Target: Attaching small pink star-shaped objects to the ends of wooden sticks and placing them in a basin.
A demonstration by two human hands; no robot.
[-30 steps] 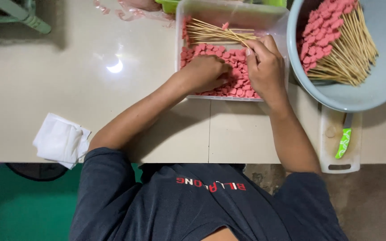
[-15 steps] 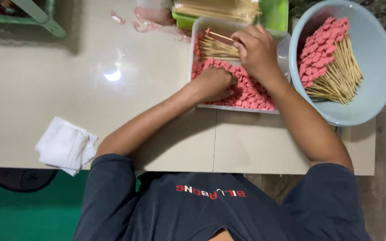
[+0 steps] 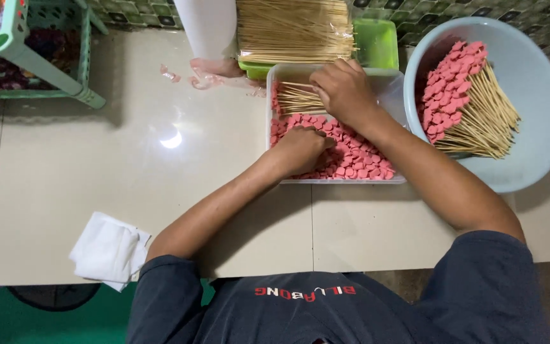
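Left hand (image 3: 300,148) rests curled on the pink pieces (image 3: 358,159) in the clear tray (image 3: 338,181); fingertips tucked under, can't tell if it grips one. Right hand (image 3: 344,90) lies over the loose skewers (image 3: 297,99) at the tray's far end, fingers bent down, grip hidden. Blue bowl (image 3: 529,153) just right holds loaded skewers. Skewer bundle (image 3: 294,28) behind, cut off at top. White cloth (image 3: 109,250) near table edge.

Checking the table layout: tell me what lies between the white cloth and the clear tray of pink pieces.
Head view: bare tabletop and the left forearm between white cloth and tray.
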